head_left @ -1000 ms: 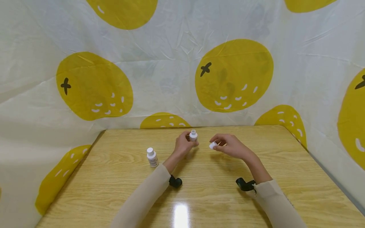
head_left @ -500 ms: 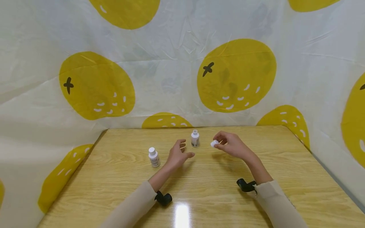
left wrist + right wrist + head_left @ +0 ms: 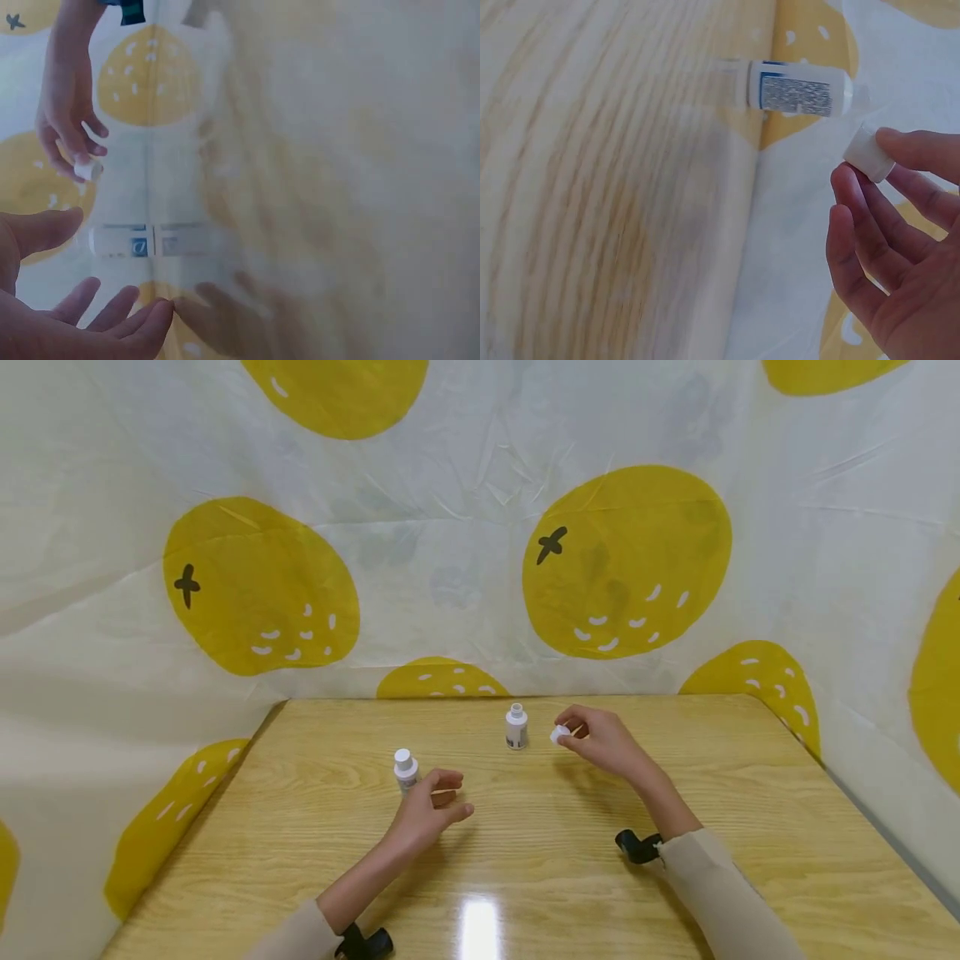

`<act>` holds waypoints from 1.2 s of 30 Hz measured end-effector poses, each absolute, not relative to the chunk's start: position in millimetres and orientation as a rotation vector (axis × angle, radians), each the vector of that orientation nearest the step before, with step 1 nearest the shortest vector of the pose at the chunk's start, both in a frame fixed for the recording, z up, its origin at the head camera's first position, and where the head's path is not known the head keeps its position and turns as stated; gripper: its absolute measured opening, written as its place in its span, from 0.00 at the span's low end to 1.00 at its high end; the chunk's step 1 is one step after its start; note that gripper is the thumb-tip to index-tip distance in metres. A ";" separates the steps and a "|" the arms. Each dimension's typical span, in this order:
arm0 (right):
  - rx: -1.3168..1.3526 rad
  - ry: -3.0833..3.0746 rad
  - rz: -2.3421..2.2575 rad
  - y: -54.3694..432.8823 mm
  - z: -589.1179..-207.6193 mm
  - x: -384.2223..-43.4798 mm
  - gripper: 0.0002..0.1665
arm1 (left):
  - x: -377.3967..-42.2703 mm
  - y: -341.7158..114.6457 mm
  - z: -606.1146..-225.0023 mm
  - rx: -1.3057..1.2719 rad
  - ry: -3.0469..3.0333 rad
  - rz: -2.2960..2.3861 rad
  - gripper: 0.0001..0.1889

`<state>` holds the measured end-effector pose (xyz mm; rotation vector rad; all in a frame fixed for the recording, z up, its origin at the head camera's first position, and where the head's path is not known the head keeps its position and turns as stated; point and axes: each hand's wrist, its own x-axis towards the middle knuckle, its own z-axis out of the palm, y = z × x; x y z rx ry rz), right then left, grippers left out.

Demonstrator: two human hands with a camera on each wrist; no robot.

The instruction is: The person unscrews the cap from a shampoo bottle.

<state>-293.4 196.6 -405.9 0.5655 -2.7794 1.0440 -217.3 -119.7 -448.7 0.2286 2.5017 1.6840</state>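
My right hand [image 3: 606,742] pinches a white bottle cap [image 3: 869,155] between thumb and fingers, above the table. Just left of it, an uncapped white bottle [image 3: 516,729] stands upright, its narrow neck bare; the right wrist view shows the label on this bottle [image 3: 799,90]. My left hand [image 3: 423,814] holds nothing, its fingers loosely spread with the thumb apart. It overlaps the lower part of a second white bottle [image 3: 406,767], which stands upright with its cap on. In the left wrist view the left hand's fingers [image 3: 120,319] lie below the uncapped bottle [image 3: 120,241].
The wooden table [image 3: 525,843] ends at a hanging white cloth [image 3: 442,560] printed with big yellow fruit. Dark wrist-worn devices [image 3: 637,846] sit at both sleeves. A bright light reflection lies on the table's near part.
My left hand has let go of the uncapped bottle and drawn back down and left to near the capped bottle. The right hand still holds the cap, with little movement.
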 end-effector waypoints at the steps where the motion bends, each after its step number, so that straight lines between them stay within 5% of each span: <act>1: 0.558 -2.786 1.030 195.8 -406.7 -294.9 0.15 | -213.5 -124.2 -448.9 0.216 2.495 1.691 0.27; 19: 0.496 -2.925 0.863 194.0 -421.8 -331.8 0.15 | -207.8 -181.5 -446.1 -0.129 2.676 1.571 0.16; 30: 0.460 -2.976 0.838 196.9 -432.6 -344.1 0.14 | -228.5 -190.3 -445.7 -0.033 2.645 1.626 0.36; 36: 0.446 -3.006 0.834 195.9 -434.3 -347.8 0.13 | -237.2 -185.3 -450.6 0.043 2.647 1.680 0.33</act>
